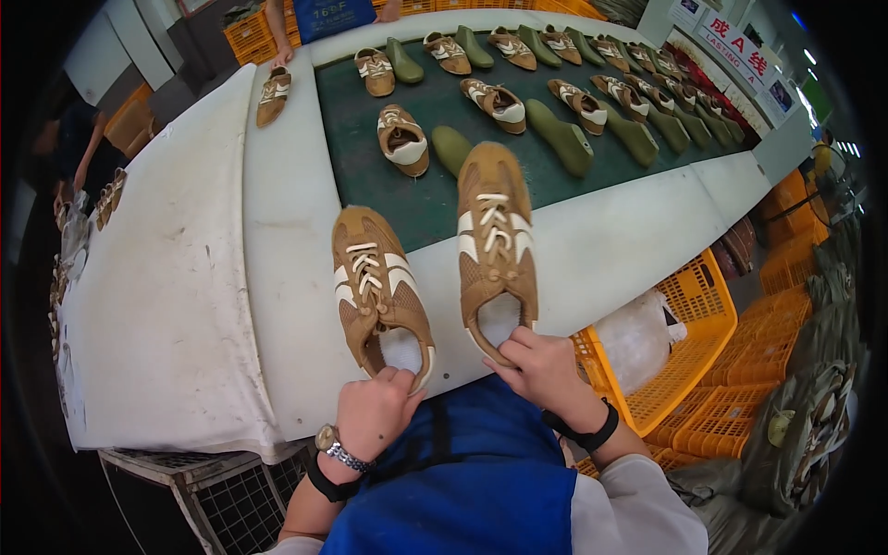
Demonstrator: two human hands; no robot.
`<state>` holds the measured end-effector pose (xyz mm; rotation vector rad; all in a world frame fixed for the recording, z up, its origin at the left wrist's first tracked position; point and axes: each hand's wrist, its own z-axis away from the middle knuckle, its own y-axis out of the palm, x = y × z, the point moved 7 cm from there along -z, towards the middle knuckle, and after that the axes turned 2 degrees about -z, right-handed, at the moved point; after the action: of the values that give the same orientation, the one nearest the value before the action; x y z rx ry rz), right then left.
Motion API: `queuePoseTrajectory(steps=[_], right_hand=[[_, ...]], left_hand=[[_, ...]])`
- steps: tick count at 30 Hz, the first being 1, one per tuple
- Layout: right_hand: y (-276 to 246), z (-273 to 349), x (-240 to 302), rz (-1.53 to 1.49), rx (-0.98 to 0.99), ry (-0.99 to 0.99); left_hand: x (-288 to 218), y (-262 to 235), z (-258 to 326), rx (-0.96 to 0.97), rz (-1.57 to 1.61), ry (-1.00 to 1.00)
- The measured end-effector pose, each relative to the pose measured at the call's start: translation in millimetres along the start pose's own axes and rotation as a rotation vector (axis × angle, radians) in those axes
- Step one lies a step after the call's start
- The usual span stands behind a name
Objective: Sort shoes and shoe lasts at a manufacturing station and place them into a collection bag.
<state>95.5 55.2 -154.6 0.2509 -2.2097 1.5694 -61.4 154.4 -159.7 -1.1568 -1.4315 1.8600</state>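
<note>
Your left hand is clamped on the heel collar of a tan low-top shoe with white side stripes and cream laces, and your right hand pinches the heel of a matching tan, white-striped shoe. Both shoes are side by side and apart, toes pointing away from you, over the smooth white tabletop near its front edge. Whether their soles rest on it or hang clear, you cannot tell from this angle.

Because each grip is at the heel only, the toe could dip or the shoe twist if your fingers loosen. The right shoe's toe appears close to an olive-green, foot-shaped last on the dark green surface; pushing forward carelessly might knock it. Pulling hard on one spot of the collar could bend the heel out of shape. A shoe slipping toward you might drop off the edge against your blue apron, or sideways into the orange plastic crate.
</note>
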Motion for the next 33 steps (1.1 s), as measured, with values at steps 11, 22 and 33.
queuePoseTrajectory(steps=[11, 22, 33], right_hand=[[57, 24, -43, -0.107, 0.75, -0.017], [5, -25, -1, 0.068, 0.59, -0.127], [56, -27, 16, -0.012, 0.628, -0.238]], left_hand=[[-21, 94, -27, 0.243, 0.1, 0.134], [-19, 86, -20, 0.158, 0.213, 0.059], [42, 52, 28, -0.417, 0.582, -0.034]])
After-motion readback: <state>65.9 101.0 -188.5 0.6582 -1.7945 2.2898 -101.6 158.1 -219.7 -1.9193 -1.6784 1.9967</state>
